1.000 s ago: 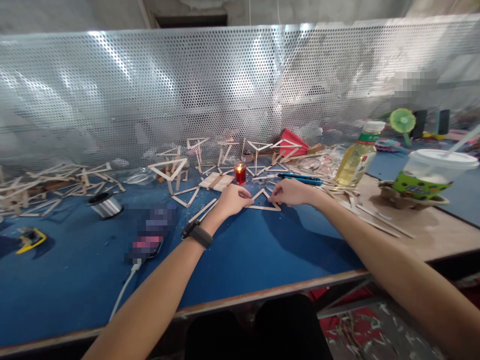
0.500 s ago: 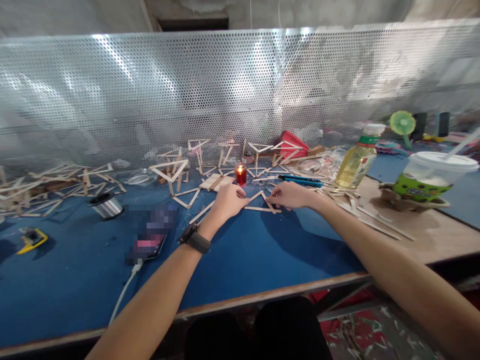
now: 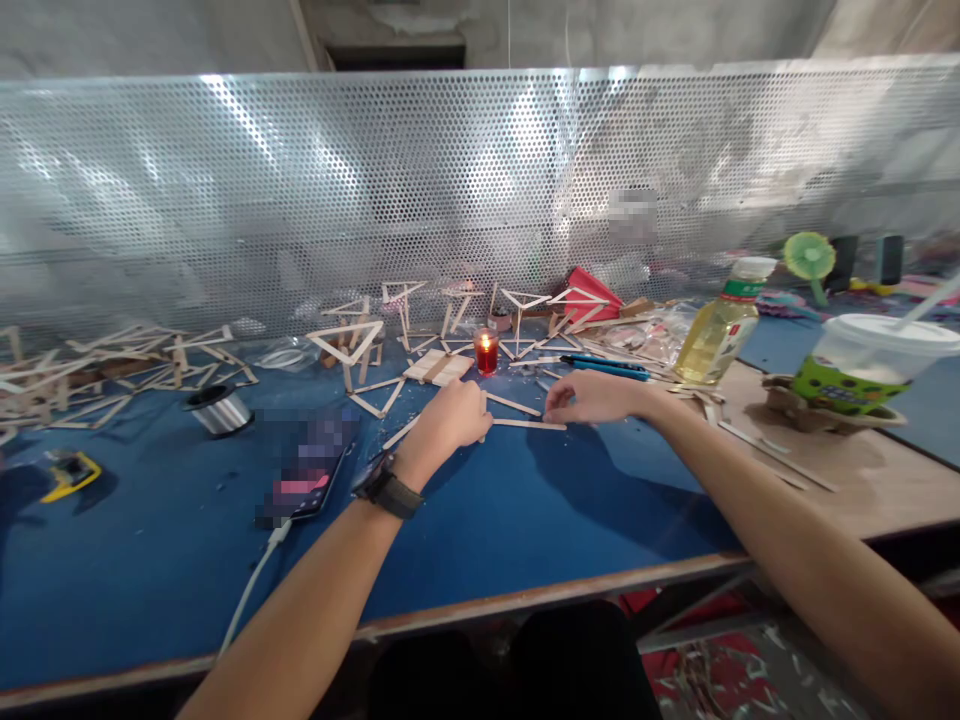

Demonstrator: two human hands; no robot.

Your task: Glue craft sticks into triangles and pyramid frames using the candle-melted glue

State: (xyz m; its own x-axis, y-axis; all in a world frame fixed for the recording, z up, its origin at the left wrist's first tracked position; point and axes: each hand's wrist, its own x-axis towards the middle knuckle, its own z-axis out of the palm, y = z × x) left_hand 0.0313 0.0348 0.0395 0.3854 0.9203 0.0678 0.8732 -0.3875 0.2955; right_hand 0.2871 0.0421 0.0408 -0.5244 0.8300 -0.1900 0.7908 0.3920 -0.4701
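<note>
Clearly, wooden sticks (image 3: 525, 425) lie between left fingers (image 3: 481, 428) and right fingers (image 3: 553, 408).

head camera: single, worn on the head | aim: forward and down across the flat blue tabletop (image 3: 487, 545) | faces: silvery perforated metal panel (image 3: 420, 200) spanning upper frame | range: near; bare left hand (image 3: 454, 412) and bare right hand (image 3: 589, 398) mid-frame, dark-clothed legs (image 3: 577, 660) closest, bottom centre
</note>
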